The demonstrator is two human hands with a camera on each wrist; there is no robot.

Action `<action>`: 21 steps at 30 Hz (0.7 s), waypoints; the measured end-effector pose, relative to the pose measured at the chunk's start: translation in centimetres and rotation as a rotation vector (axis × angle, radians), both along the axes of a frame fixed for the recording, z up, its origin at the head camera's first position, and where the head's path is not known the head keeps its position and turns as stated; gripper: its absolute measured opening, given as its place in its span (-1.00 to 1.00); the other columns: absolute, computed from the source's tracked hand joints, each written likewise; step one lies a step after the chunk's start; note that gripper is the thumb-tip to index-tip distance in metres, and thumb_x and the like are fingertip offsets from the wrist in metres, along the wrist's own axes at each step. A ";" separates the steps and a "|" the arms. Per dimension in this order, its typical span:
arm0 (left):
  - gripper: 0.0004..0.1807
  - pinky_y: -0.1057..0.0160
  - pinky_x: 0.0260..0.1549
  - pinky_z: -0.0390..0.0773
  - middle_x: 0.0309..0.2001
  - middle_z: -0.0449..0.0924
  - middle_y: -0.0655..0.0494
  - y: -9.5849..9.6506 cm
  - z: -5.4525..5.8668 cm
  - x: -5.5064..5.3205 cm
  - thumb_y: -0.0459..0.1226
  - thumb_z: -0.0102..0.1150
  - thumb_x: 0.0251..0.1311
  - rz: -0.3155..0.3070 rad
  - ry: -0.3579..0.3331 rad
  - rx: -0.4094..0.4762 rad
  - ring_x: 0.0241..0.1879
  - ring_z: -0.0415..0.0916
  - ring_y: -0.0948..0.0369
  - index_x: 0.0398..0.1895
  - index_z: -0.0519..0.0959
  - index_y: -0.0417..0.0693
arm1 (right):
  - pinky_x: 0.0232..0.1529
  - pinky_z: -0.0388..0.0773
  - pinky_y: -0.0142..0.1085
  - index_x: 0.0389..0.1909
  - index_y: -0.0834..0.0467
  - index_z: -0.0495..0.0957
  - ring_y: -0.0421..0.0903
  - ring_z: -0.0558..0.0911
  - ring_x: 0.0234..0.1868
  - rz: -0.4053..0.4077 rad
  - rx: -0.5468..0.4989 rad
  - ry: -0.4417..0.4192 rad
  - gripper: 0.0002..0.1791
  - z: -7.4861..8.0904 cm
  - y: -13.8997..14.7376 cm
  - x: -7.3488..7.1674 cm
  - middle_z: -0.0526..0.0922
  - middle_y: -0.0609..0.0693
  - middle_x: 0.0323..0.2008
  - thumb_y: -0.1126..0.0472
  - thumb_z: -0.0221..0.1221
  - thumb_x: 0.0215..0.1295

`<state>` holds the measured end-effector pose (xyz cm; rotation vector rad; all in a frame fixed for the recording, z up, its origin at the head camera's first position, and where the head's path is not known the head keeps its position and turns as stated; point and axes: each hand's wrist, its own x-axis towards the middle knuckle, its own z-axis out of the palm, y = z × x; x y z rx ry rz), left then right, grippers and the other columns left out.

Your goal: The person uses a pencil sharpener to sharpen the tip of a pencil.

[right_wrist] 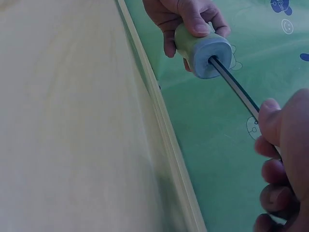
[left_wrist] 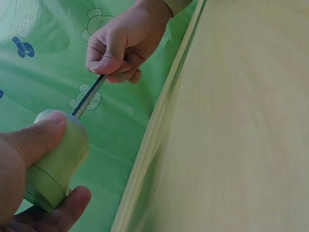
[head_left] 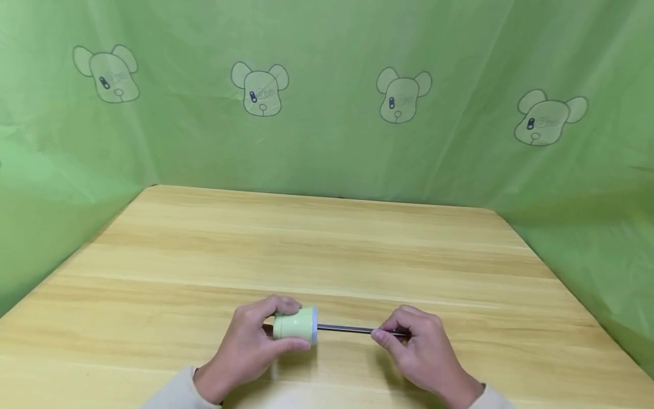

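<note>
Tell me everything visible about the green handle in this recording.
The green handle is short and rounded, smooth and plastic-looking, with a thin seam near one end and a bluish-grey face at the other. A slim metal rod sticks out from the middle of that face. The handle is held sideways in the air, that face toward the right hand. The left hand grips it, covering part of its body.
</note>
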<state>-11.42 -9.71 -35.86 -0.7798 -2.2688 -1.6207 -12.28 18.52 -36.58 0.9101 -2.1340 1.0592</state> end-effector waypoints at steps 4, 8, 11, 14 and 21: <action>-0.59 0.37 -0.48 0.68 -0.08 0.65 -0.10 0.0 -0.1 0.0 -0.23 0.53 -0.11 -0.003 0.006 -0.011 -0.20 0.62 0.07 -0.20 0.60 -0.19 | -0.65 0.33 -0.60 -0.59 0.01 0.57 -0.38 0.37 -0.59 -0.066 0.038 -0.013 -0.66 0.1 -0.1 0.2 0.53 -0.25 -0.57 0.47 0.47 -0.21; -0.59 0.37 -0.50 0.68 -0.08 0.66 -0.07 0.0 -0.1 0.0 -0.22 0.53 -0.10 0.009 0.015 -0.017 -0.23 0.62 0.11 -0.19 0.60 -0.18 | -0.53 0.43 -0.56 -0.54 0.04 0.62 -0.31 0.45 -0.51 -0.092 0.034 0.025 -0.69 0.2 -0.3 0.1 0.55 -0.23 -0.50 0.44 0.49 -0.25; -0.59 0.37 -0.51 0.68 -0.09 0.66 -0.08 0.0 -0.1 0.1 -0.22 0.53 -0.11 0.015 0.016 -0.015 -0.25 0.62 0.12 -0.19 0.60 -0.19 | -0.47 0.48 -0.54 -0.48 0.06 0.63 -0.29 0.49 -0.46 -0.083 0.029 0.017 -0.69 0.3 -0.4 0.1 0.57 -0.22 -0.44 0.44 0.48 -0.23; -0.58 0.38 -0.50 0.68 -0.09 0.65 -0.08 0.0 -0.1 0.1 -0.23 0.53 -0.11 0.018 0.008 -0.015 -0.25 0.62 0.12 -0.19 0.60 -0.19 | -0.44 0.49 -0.55 -0.44 0.06 0.63 -0.27 0.51 -0.43 -0.066 0.017 -0.001 -0.66 0.4 -0.4 0.2 0.59 -0.20 -0.40 0.42 0.51 -0.26; -0.58 0.37 -0.48 0.68 -0.08 0.65 -0.08 0.1 -0.1 0.0 -0.21 0.54 -0.11 0.013 -0.009 -0.017 -0.25 0.62 0.11 -0.20 0.59 -0.18 | -0.41 0.53 -0.53 -0.48 0.05 0.62 -0.28 0.55 -0.41 -0.038 -0.012 -0.034 -0.77 0.6 -0.3 0.2 0.58 -0.23 -0.42 0.03 0.45 0.02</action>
